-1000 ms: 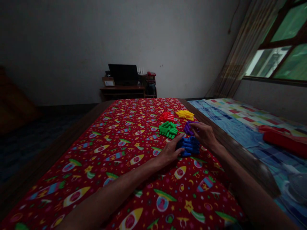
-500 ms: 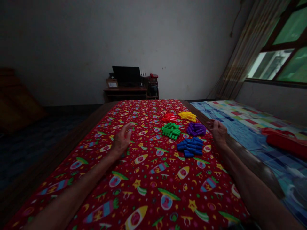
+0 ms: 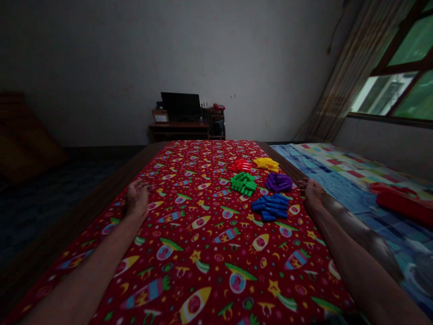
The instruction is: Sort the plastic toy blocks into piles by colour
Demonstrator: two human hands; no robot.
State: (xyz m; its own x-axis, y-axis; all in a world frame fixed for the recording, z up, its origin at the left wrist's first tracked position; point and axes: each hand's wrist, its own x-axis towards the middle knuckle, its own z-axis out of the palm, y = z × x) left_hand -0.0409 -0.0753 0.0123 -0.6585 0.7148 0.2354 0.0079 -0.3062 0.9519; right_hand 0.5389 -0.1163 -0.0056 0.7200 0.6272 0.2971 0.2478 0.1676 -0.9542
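Note:
My left hand (image 3: 137,197) is at the left side of the red patterned cloth (image 3: 203,234), its fingers loosely bent and apart, with nothing in it. Over the right edge of the cloth rests my right hand (image 3: 311,192), fingers slightly curled and holding nothing I can see. Closest to it is a pile of purple plastic pieces (image 3: 278,182). Blue tube-like pieces (image 3: 270,206) lie nearer to me. Beyond are separate piles of green pieces (image 3: 243,184), red pieces (image 3: 241,165) and yellow pieces (image 3: 266,164). Neither hand touches a pile.
A wooden table rim (image 3: 149,151) borders the cloth. On the right is a bed with a checked cover (image 3: 341,180) and a red item (image 3: 402,203). A small desk (image 3: 179,128) with a monitor (image 3: 181,107) stands against the far wall.
My left hand has moved left across the cloth, away from the piles. My right hand stays by the right edge, slightly lower. The piles are unchanged; the view has shifted a little.

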